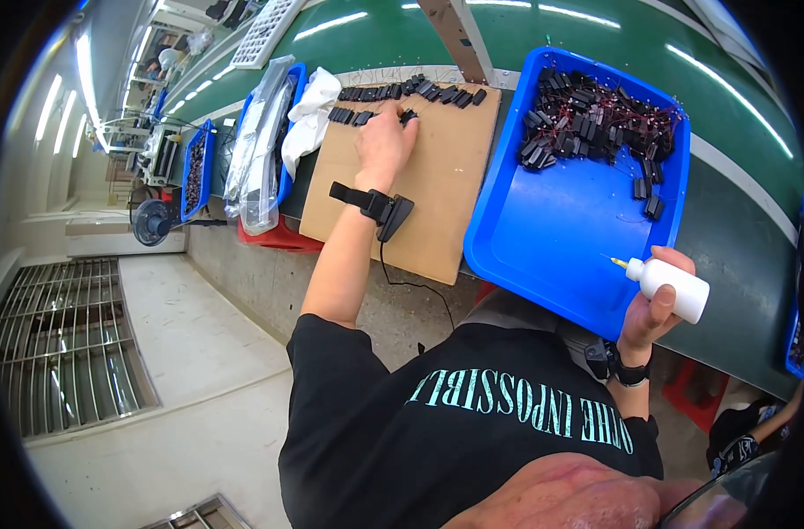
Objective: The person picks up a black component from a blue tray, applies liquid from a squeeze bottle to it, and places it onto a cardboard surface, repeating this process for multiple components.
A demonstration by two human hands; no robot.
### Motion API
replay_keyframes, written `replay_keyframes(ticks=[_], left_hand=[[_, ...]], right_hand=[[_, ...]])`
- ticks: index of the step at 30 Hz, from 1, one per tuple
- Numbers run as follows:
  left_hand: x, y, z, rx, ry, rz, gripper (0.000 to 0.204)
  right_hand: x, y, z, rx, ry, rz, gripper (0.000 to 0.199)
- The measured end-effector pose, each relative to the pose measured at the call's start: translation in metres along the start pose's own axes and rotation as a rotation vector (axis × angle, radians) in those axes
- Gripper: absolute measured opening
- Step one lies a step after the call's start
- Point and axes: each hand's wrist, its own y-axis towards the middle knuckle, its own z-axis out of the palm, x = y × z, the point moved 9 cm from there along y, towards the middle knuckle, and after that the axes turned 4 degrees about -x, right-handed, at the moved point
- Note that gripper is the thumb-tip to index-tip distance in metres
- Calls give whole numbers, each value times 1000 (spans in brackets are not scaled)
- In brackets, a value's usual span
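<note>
My left hand (386, 148) reaches over a brown board (428, 189), its fingers closed at a small black rectangular part (408, 115) beside the thumb. Just beyond the fingers, a row of similar black parts (437, 92) with thin wires runs along the board's far edge. A shorter row (349, 116) lies to the left of the hand. Held in my right hand (647, 316) is a white squeeze bottle (673, 289) with a thin needle tip, tilted toward the left above the near right side of a blue tray (552, 238).
Many black parts with reddish wires (596, 119) are heaped at the tray's far end. Left of the board lie a white cloth (312, 115) and clear plastic bags (259, 150) over another blue tray. A metal post (459, 40) rises behind the board. A fan (152, 222) stands far left.
</note>
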Motion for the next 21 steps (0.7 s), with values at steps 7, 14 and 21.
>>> replay_keyframes(ticks=[7, 14, 21], left_hand=[[-2, -2, 1, 17, 100, -3, 31], [-110, -28, -63, 107, -65, 196, 24], [-307, -120, -39, 402, -376, 1002, 17]], right_hand=[[11, 1, 8, -1, 11, -21, 53], [-3, -2, -11, -99, 172, -49, 56], [-9, 4, -33, -336, 382, 134, 56]])
